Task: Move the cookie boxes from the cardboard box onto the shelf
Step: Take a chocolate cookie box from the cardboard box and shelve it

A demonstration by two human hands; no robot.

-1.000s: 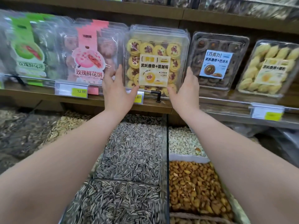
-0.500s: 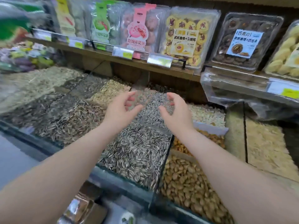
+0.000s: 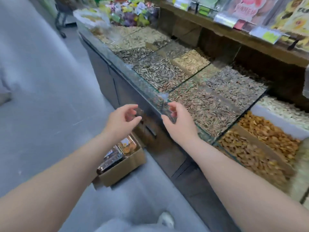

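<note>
A brown cardboard box point(image 3: 123, 168) sits on the grey floor against the counter's base. Clear cookie boxes point(image 3: 119, 152) stand inside it, one with golden cookies, one darker. My left hand point(image 3: 121, 122) hovers above the box, fingers apart and curled, holding nothing. At the same height, my right hand point(image 3: 178, 122) is over the counter's glass edge, also empty with fingers loose. The wooden shelf point(image 3: 250, 41) runs along the upper right, with blurred packaged cookie boxes point(image 3: 294, 15) on it.
Glass-fronted bins of sunflower seeds point(image 3: 205, 104), pale seeds point(image 3: 192, 61) and nuts point(image 3: 260, 144) lie between me and the shelf. Price tags point(image 3: 265, 35) hang on the shelf rail. Wrapped sweets point(image 3: 130, 12) pile at the far end. Grey floor point(image 3: 41, 81) spreads left.
Both hands let go of the yellow cookie box on the shelf and drew back and down. The view swung left and down, bringing the cardboard box on the floor into sight.
</note>
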